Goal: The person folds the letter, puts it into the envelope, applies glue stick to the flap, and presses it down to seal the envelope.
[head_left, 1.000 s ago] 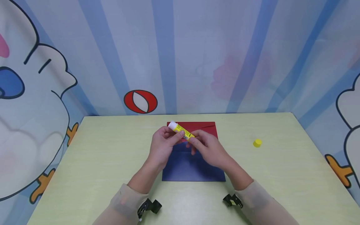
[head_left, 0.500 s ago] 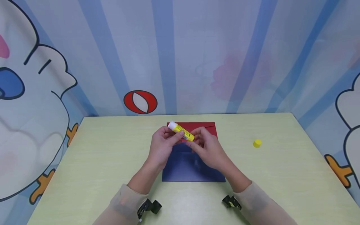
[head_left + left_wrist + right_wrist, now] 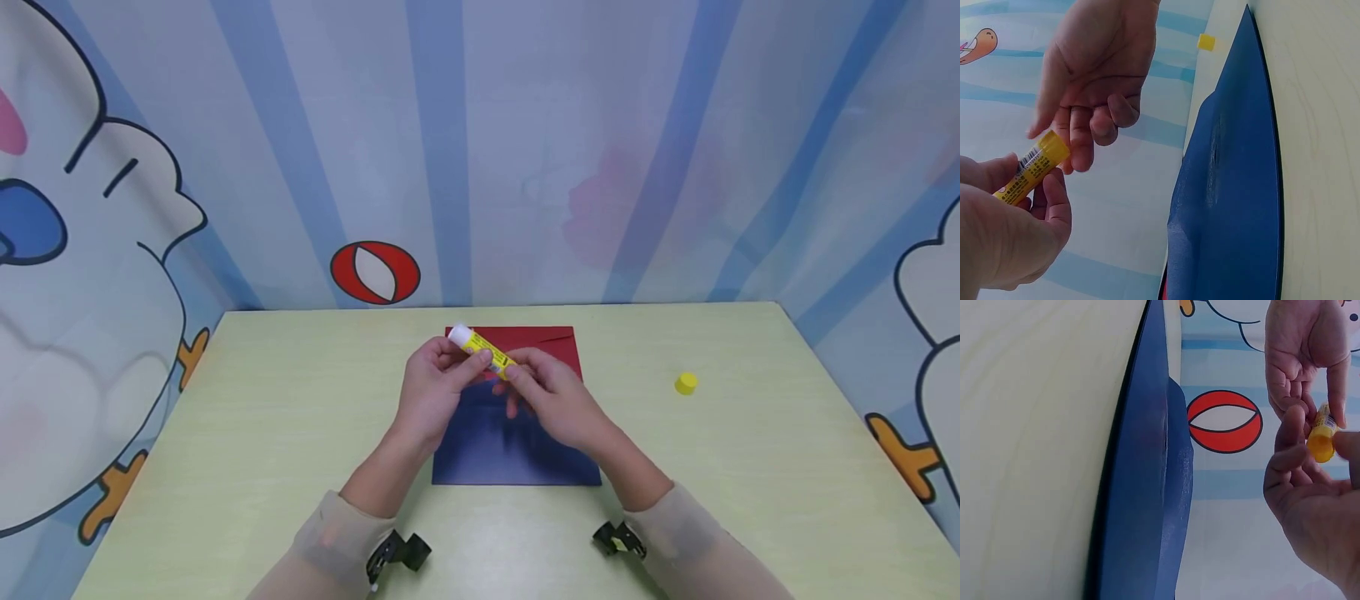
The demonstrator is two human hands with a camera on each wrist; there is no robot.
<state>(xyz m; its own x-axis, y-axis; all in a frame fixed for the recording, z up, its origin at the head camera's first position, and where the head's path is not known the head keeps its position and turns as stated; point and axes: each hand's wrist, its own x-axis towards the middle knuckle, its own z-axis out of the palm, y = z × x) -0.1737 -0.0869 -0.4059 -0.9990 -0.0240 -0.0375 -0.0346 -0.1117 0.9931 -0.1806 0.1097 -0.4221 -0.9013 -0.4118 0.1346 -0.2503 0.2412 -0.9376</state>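
Note:
Above the table, my left hand (image 3: 431,392) pinches a yellow glue stick (image 3: 480,346) between thumb and fingers, its white end pointing up and left. My right hand (image 3: 558,396) has its thumb and fingertips at the stick's lower yellow end; in the right wrist view they close around that yellow base (image 3: 1320,449). Below both hands lies a blue envelope (image 3: 517,454), its flap slightly raised. A shiny streak marks the blue paper (image 3: 1213,165) in the left wrist view. A red envelope (image 3: 558,342) lies behind the blue one, partly hidden by the hands.
A yellow cap (image 3: 686,383) stands on the pale table (image 3: 300,375) to the right. The table's back edge meets a blue striped backdrop (image 3: 517,167) with cartoon figures. Small black cameras (image 3: 397,554) sit at both sleeves.
My right fingers drew back slightly from the glue stick's lower end half a second ago and are against it again now. The left hand, envelopes and cap stay in place.

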